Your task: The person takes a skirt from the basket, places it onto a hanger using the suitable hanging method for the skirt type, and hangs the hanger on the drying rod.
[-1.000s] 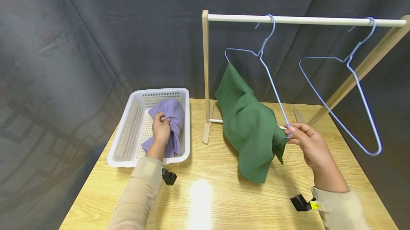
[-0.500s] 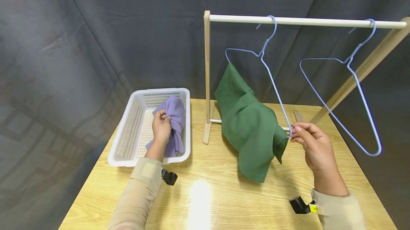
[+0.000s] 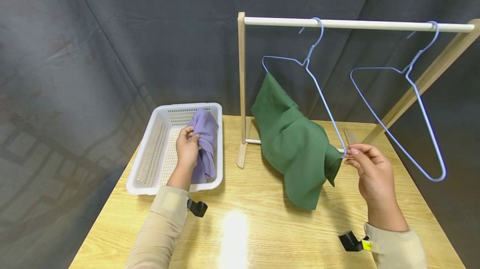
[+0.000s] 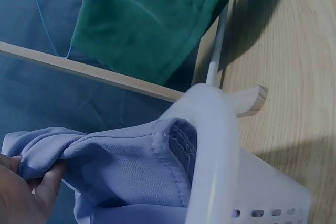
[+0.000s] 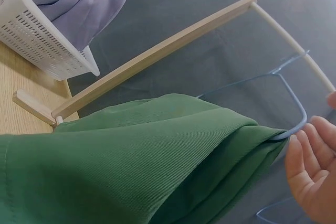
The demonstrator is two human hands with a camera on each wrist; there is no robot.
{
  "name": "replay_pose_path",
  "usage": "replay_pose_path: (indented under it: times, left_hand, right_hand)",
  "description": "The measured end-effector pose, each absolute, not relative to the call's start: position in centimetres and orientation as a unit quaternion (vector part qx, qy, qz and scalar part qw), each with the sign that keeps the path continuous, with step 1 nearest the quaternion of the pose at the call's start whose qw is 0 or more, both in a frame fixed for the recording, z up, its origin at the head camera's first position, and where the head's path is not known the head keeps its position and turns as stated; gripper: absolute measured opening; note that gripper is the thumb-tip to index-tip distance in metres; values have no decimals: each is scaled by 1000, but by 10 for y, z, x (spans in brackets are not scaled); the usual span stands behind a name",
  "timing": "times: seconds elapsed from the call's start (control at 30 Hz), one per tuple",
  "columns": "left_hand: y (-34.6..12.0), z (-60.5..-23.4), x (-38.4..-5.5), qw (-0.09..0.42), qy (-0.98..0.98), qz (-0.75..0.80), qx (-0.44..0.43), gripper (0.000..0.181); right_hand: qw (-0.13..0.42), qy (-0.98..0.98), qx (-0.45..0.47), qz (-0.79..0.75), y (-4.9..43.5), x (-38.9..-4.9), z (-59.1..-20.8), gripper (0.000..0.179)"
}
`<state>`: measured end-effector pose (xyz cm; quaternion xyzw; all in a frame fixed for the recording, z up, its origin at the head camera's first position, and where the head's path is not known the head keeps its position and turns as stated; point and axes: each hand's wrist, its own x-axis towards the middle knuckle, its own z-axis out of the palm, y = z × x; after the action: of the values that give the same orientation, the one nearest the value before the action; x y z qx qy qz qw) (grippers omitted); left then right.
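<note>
My left hand (image 3: 187, 146) pinches a bunched purple garment (image 3: 205, 125) over the white basket, with part of the cloth lifted. A stitched hem on the purple cloth shows near the basket rim in the left wrist view. On the right, the thumb and fingertips of my right hand (image 3: 373, 173) pinch the lower right corner of a blue wire hanger (image 3: 322, 94). A green garment (image 3: 296, 148) drapes over that hanger's bottom bar, sagging down in folds toward the table. In the right wrist view its folded edge (image 5: 262, 129) lies right beside my fingertips.
The white perforated basket (image 3: 144, 152) stands at the left of the wooden table (image 3: 270, 235). Behind the table is a rack with wooden posts (image 3: 241, 81) and a white rail (image 3: 371, 24). A second blue hanger (image 3: 423, 106) hangs bare at the right. Dark grey curtain (image 3: 150, 44) backs everything.
My left hand has drawn the purple garment up a little, its lower edge sliding rightward in the basket. My right hand and the hanger corner have shifted slightly right, the green garment swinging along.
</note>
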<state>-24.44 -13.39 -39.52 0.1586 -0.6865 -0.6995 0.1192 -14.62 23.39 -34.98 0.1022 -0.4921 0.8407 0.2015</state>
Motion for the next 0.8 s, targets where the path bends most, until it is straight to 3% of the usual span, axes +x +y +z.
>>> replay_pose_path:
  times: [0.4, 0.47, 0.5, 0.63, 0.73, 0.8]
  left_hand:
    - [-128, -388, -241, 139, -662, -722, 142, 26]
    - [-127, -387, -240, 141, -657, -728, 138, 25]
    - [-127, -386, -240, 143, -655, -729, 136, 25]
    - [-125, -382, -238, 139, -647, -739, 126, 24]
    - [-123, -379, -237, 137, -639, -748, 117, 23]
    - [-122, -377, -237, 137, -629, -757, 110, 22]
  right_hand:
    - [212, -469, 88, 853, 241, -148, -358, 7]
    - [203, -471, 114, 851, 272, -168, -400, 8]
    - [191, -461, 124, 858, 272, -168, -401, 8]
    - [172, -481, 144, 847, 322, -199, -463, 16]
    - [180, -502, 134, 835, 312, -191, -449, 17]
    - [185, -497, 131, 838, 286, -175, -419, 13]
